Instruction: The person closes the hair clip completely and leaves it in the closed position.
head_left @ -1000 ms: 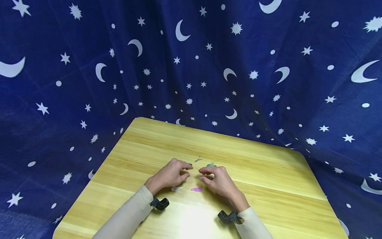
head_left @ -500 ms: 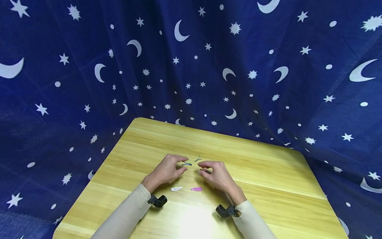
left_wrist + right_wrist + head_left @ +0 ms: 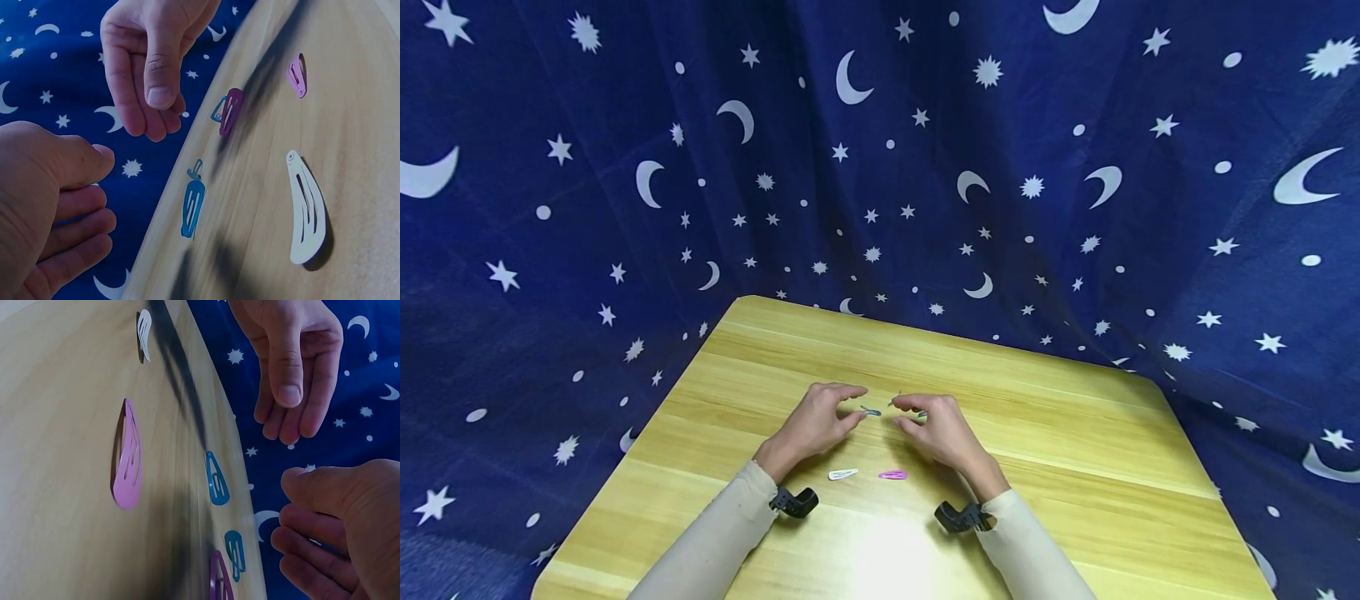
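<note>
My left hand [image 3: 814,423] hovers over the table with its fingers bent loosely and nothing held. A blue hair clip [image 3: 871,411] lies just beyond its fingertips. Opposite it, my right hand [image 3: 942,429] is also held in the air, fingers relaxed around no object. Below and between the hands lie a white hair clip [image 3: 306,212] and a pink hair clip [image 3: 129,462]. The right hand mostly covers a dark purple hair clip [image 3: 231,112] in the head view. A teal hair clip [image 3: 234,553] lies beside that purple one. Another small teal clip [image 3: 195,169] lies behind the blue clip.
The wooden table [image 3: 1037,417] stretches out on both sides of the hands. Around its back and sides hangs a dark blue cloth [image 3: 880,167] printed with moons and stars. Each wrist wears a black camera.
My left hand has drawn leftward and slightly away, baring the blue clip. The right hand has shifted a little up and left. The white and pink clips have stayed put.
</note>
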The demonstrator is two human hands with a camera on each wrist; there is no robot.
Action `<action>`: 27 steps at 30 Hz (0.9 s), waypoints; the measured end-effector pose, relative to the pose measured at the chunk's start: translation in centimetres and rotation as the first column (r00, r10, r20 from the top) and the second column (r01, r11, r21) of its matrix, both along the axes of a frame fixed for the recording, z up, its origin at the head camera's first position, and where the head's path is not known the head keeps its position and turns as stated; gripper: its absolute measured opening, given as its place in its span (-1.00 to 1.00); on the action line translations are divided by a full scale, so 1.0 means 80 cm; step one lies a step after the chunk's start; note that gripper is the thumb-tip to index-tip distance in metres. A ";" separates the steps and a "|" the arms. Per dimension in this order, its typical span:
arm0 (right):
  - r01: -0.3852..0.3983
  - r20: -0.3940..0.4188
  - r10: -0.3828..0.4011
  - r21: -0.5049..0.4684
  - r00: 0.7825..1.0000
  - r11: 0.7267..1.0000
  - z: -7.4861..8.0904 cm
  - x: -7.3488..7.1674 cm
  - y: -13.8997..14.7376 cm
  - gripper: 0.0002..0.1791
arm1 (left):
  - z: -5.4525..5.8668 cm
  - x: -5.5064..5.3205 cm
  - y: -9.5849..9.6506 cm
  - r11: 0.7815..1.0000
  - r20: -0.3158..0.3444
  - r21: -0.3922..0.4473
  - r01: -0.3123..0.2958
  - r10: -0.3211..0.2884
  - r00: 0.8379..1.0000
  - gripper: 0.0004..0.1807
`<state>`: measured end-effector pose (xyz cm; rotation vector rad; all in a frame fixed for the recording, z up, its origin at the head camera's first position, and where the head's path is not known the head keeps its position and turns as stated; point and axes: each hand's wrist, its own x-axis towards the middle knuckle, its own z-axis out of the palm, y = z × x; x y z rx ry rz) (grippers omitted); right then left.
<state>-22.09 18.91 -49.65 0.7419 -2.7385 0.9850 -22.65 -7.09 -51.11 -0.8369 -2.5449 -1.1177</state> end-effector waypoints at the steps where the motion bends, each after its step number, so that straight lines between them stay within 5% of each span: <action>1: 0.003 -0.001 -0.003 0.001 1.000 1.000 0.000 -0.001 -0.001 -0.70 | 0.000 -0.001 0.000 1.000 0.001 0.000 -0.004 0.004 1.000 -0.56; 27: -0.009 0.047 0.011 -0.042 0.999 0.999 -0.013 -0.019 -0.029 -0.72 | -0.016 -0.020 -0.003 0.997 0.043 0.027 -0.073 0.072 0.996 -0.59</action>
